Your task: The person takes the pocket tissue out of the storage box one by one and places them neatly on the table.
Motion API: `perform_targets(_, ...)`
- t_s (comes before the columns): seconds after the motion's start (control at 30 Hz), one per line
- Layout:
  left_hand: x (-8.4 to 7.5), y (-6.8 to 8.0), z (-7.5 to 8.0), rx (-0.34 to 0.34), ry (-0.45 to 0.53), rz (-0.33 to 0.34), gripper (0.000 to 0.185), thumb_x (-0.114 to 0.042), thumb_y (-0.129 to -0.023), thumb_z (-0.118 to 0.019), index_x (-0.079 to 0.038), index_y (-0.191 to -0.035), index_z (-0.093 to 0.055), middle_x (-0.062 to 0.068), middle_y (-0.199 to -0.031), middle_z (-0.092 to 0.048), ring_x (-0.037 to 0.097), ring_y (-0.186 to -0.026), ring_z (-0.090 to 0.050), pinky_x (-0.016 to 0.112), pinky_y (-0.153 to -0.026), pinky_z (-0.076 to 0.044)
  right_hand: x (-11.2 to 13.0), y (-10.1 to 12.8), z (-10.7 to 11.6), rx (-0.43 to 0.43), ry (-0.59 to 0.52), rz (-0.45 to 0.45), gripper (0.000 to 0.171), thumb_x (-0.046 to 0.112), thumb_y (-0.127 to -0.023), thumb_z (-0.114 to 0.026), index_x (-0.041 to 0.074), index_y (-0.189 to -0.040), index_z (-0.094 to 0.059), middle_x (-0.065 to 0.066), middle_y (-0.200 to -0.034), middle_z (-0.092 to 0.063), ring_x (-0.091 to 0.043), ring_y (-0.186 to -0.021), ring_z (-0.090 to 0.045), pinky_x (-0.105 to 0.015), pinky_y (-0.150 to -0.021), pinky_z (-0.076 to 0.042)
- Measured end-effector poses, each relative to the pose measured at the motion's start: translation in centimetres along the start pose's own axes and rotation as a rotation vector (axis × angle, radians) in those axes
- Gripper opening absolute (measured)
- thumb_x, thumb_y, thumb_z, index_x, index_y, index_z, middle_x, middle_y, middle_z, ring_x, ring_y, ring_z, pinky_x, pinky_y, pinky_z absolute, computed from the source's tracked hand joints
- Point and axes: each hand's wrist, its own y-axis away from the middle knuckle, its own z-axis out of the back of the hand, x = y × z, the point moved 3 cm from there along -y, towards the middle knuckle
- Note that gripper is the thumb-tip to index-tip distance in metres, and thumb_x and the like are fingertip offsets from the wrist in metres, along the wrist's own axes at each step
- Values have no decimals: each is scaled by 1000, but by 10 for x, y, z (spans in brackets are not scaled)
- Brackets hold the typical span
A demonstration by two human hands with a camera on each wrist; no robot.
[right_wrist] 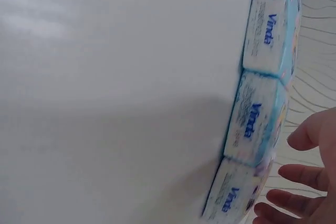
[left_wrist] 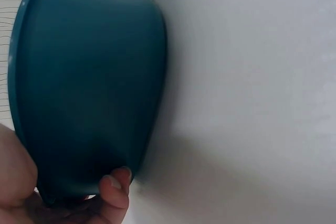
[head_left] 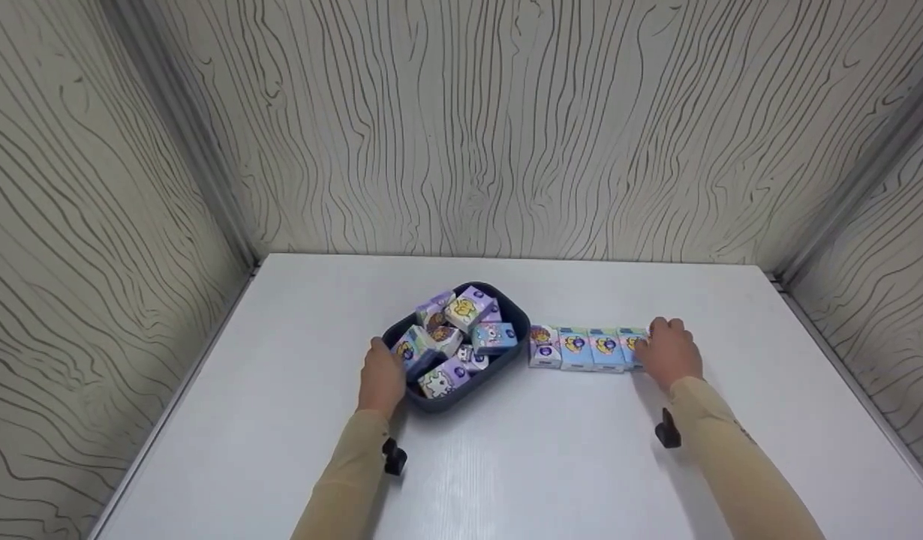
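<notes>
A dark plastic basin (head_left: 450, 401), bluish-green in the left wrist view, holds several small tissue packs (head_left: 494, 337) piled loosely. My left hand (head_left: 381, 377) grips its left end, with fingers (left_wrist: 113, 192) curled at the wall. To the basin's right, several packs marked Vinda (right_wrist: 253, 119) stand side by side in a row; the nearest pack (head_left: 544, 346) is right by the basin's edge. My right hand (head_left: 668, 352) is at the row's right end, partly covering the last pack (head_left: 632, 346). In the right wrist view its fingers (right_wrist: 302, 176) are spread apart, nothing between them and the thumb.
A white table (head_left: 551, 457) carries everything. Wood-grain panels (head_left: 476, 135) rise behind it and along both sides. Black wrist cameras (head_left: 393, 456) are strapped at each sleeve.
</notes>
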Motion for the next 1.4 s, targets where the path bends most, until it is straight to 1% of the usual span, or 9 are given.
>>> perform_targets(0.13,1,1,0,-7,-7,-12,44,-9,-99,-43,17,-132,-33,33,-116,-53,45,-105,-57,52,-88,-47,26,-5,-3,-20,-50,74,39,16,-91,-57,-11,-119,-51,-31,-115,-48,-47,-103,-50,-58,-86,-42)
perform_targets(0.33,2,0,0,-7,-13,-14,45,-9,-99,-43,17,-134,-31,34,-117,-52,46,-107,-55,53,-89,-46,77,-11,-11,12,-106,165,37,18,-92,-58,-5,-121,-53,-25,-121,-49,-42,-115,-47,-55,-95,-40)
perform_targets(0.5,-1,1,0,-19,9,6,46,-8,-98,-41,17,-135,-31,34,-120,-51,46,-110,-54,52,-93,-44,114,-13,-23,12,-143,277,37,20,-92,-60,-2,-120,-54,-21,-119,-53,-38,-114,-50,-50,-97,-41)
perform_targets(0.7,-1,2,0,1,27,46,50,-10,-99,-39,15,-140,-26,34,-128,-47,44,-118,-49,50,-99,-40,157,-8,-34,69,-154,320,38,23,-92,-61,0,-121,-55,-18,-117,-58,-31,-108,-55,-46,-92,-46)
perform_targets(0.8,0,0,-1,18,39,57,52,-11,-99,-38,15,-142,-23,35,-132,-43,45,-121,-46,50,-101,-38,175,-6,-40,98,-118,338,38,25,-90,-62,1,-120,-57,-14,-111,-59,-28,-104,-56,-44,-90,-47)
perform_targets(0.93,0,0,0,10,33,42,51,-10,-99,-39,16,-140,-25,35,-130,-46,45,-118,-49,51,-99,-40,194,-3,-47,117,-55,374,36,27,-90,-62,2,-116,-60,-10,-106,-59,-25,-101,-56,-42,-90,-47)
perform_targets(1.17,1,-1,2,-9,19,20,48,-9,-99,-40,16,-138,-29,34,-125,-49,44,-115,-52,51,-96,-42,213,3,-57,148,107,381,50,36,-90,-61,-2,-122,-59,-16,-108,-60,-30,-99,-59,-43,-88,-48)
perform_targets(1.33,1,-2,0,-6,9,26,49,-10,-99,-40,16,-139,-29,34,-126,-49,44,-116,-51,51,-97,-42,224,7,-63,145,202,360,46,42,-91,-60,-2,-102,-65,-15,-88,-62,-29,-80,-60,-46,-71,-52)
perform_targets(1.4,0,-1,-1,-7,-7,7,48,-8,-98,-40,18,-138,-28,35,-124,-49,44,-114,-52,51,-95,-43,227,8,-67,151,225,344,45,43,-91,-60,-1,-98,-65,-15,-84,-62,-30,-77,-61,-47,-66,-52)
